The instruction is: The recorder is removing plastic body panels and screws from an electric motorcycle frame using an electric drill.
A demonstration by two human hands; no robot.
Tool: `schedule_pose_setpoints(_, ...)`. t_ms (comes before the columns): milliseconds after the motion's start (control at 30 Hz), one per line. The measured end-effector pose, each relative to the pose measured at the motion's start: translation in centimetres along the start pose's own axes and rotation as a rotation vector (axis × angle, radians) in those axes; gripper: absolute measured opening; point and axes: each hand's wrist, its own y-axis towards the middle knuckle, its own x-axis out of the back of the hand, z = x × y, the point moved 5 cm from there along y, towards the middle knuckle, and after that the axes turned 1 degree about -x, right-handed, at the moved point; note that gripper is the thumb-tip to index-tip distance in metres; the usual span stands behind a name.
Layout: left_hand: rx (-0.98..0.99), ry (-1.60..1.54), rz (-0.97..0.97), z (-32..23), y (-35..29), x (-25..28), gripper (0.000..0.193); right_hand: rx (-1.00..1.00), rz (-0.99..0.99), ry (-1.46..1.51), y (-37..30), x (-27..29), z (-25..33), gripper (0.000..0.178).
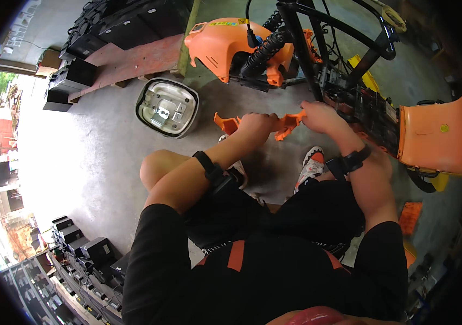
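Observation:
An orange molded plastic panel piece [287, 125] is held in front of my knees. My left hand [260, 127] is closed around its middle, with fingers curled over it. Beyond that hand another orange stretch [226, 123] sticks out to the left; whether it is one part with the rest I cannot tell. My right hand [320, 117] pinches the piece's right end. Just past my right hand stands a scooter frame [345, 89], partly stripped, with black tubes and bare cables.
An orange body panel [242, 46] and a black shock absorber [263, 54] are at the scooter's front. An orange rear box [437, 135] sits right. A white-lined open case [167, 107] lies on the floor left. Black batteries [133, 27] stand on a red pallet [133, 59].

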Motion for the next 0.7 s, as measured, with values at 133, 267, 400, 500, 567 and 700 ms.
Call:
schedule_pose_setpoints(133,-0.061,0.173,0.03,-0.9,-0.1,-0.3,0.025,0.01,-0.087,0.076,0.3,-1.4,-0.6,0.023)
schedule_pose_setpoints(267,-0.103,0.388,-0.016,-1.3,-0.1,2.1,0.033,0.017,-0.143,-0.042,0.6,-2.1,-0.3,0.013)
schedule_pose_setpoints(400,-0.126,0.209,-0.258,-2.2,0.7,6.3,0.039,-0.099,0.038,0.099,-0.7,-1.9,-0.1,0.017)
schedule_pose_setpoints(500,-0.161,0.265,-0.345,-4.2,1.6,7.6,0.039,-0.1,0.058,0.088,-3.1,0.1,1.0,0.014)
schedule_pose_setpoints(567,-0.214,0.278,-0.369,-5.9,1.9,8.0,0.036,-0.128,0.095,0.167,-5.2,1.8,1.6,0.016)
schedule_pose_setpoints(700,-0.338,0.171,-0.458,-9.4,2.8,9.0,0.036,-0.141,0.017,-0.044,-9.3,5.9,1.0,0.018)
